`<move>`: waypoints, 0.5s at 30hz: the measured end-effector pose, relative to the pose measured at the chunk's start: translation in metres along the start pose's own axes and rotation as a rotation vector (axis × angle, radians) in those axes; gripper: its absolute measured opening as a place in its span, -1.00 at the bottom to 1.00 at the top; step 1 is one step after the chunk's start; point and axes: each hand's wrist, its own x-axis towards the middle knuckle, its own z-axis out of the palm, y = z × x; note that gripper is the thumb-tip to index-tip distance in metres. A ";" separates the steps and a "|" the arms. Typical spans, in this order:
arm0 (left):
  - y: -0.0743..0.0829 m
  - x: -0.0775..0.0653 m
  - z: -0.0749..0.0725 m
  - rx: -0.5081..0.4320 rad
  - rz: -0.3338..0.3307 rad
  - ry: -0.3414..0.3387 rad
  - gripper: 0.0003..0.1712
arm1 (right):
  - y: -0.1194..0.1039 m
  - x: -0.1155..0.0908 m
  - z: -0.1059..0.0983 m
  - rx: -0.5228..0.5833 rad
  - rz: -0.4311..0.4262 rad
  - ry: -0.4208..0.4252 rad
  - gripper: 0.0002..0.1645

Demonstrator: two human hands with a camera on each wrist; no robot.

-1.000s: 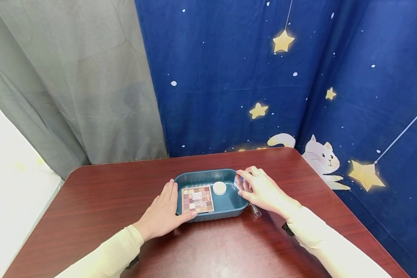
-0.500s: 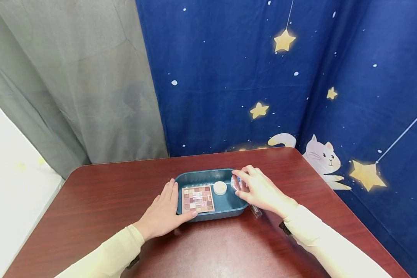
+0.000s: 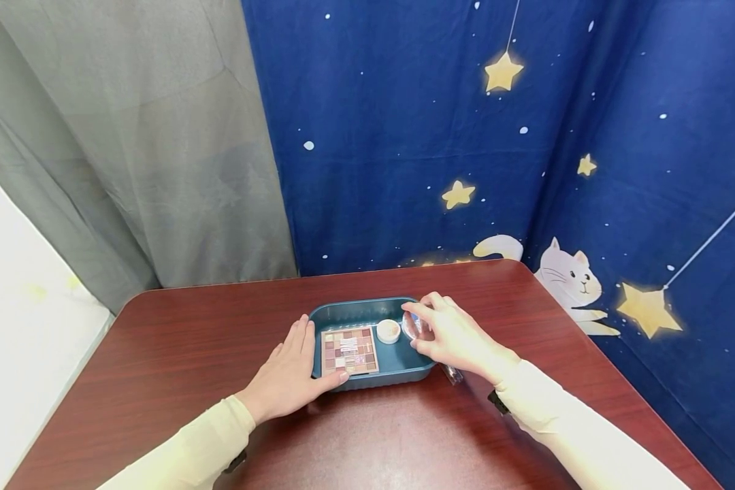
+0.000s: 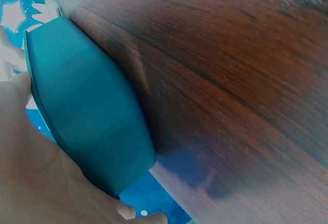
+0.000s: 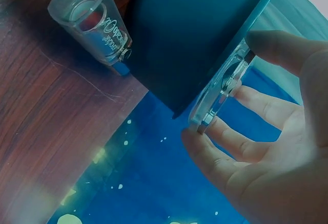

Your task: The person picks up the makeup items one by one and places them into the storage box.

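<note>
A teal tray [image 3: 367, 382] stands on the table. My left hand [image 3: 284, 378] rests along its left end, fingers straight and thumb over the near rim; the left wrist view shows the hand [image 4: 46, 178] against the tray wall [image 4: 92, 111]. Inside lie an eyeshadow palette [image 3: 348, 350] at the left and a small round white-lidded jar [image 3: 388, 331]. Over the right end, my right hand [image 3: 462, 340] holds a clear, round, flat case [image 3: 409, 327] by its edges. The right wrist view shows this case [image 5: 218, 90] tilted beside the tray rim, between thumb and fingertips. Its contents are unclear.
A clear tube with lettering [image 5: 97, 24], perhaps lip gloss, lies on the dark red wooden table [image 3: 220, 327] just outside the tray's right end. A grey curtain [image 3: 159, 136] and a blue starry curtain [image 3: 392, 136] hang behind the table.
My right hand has moved a little to the left, bringing the clear round case further over the tray and closer to the white-lidded jar. My left hand has stayed in place.
</note>
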 end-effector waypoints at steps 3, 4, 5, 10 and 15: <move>0.000 0.001 0.000 0.003 0.001 0.003 0.42 | -0.001 0.001 -0.001 0.001 0.004 -0.021 -0.24; -0.001 0.001 0.000 0.004 0.001 0.002 0.42 | -0.002 0.002 -0.001 0.000 0.004 -0.024 -0.24; -0.001 0.001 0.001 0.005 0.002 0.003 0.42 | -0.003 0.002 -0.001 0.000 0.004 -0.027 -0.24; -0.001 0.002 0.001 0.008 0.000 0.006 0.43 | -0.005 0.005 0.002 -0.005 -0.006 -0.037 -0.26; -0.002 0.001 0.001 0.009 0.001 0.007 0.44 | -0.008 0.007 0.006 -0.014 -0.014 -0.052 -0.28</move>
